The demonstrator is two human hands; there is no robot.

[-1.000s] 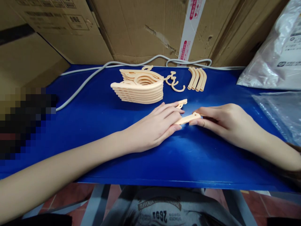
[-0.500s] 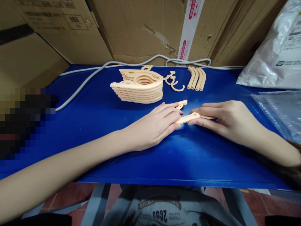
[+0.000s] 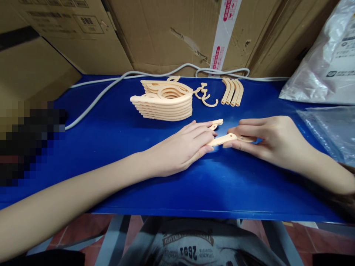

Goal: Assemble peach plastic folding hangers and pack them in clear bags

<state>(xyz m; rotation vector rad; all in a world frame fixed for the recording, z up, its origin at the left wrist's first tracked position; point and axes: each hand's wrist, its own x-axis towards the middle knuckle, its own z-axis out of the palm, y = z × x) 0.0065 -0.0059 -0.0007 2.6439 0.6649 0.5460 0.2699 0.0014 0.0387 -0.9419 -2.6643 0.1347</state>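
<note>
Tabletop (image 3: 133,197), blue and glossy, spans the work area; reflected light shows near the hands. Cardboard cartons (image 3: 172,37) stand along its rear and left sides, the rear one torn on its face and sealed with white-and-red tape (image 3: 219,51). A white cable (image 3: 95,101) runs along the rear edge and curves forward at left. A pixelated dark object (image 3: 27,144) occupies the left side. At right, a printed plastic bag (image 3: 313,81) rests behind a clear plastic sheet (image 3: 330,125). Below the front edge, red floor tiles (image 3: 85,232) and grey frame members (image 3: 115,236) are visible.

The left hand (image 3: 185,147) lies palm down, grasping a peach hanger body (image 3: 223,139) in front of the hanger stack (image 3: 166,107). The right hand (image 3: 266,140) pinches a peach arm piece (image 3: 248,139) at the right end of that body; whether the two parts are locked cannot be told. Loose hooks (image 3: 209,104) lie just right of the stack; four curved arms (image 3: 233,92) lie side by side farther right.
</note>
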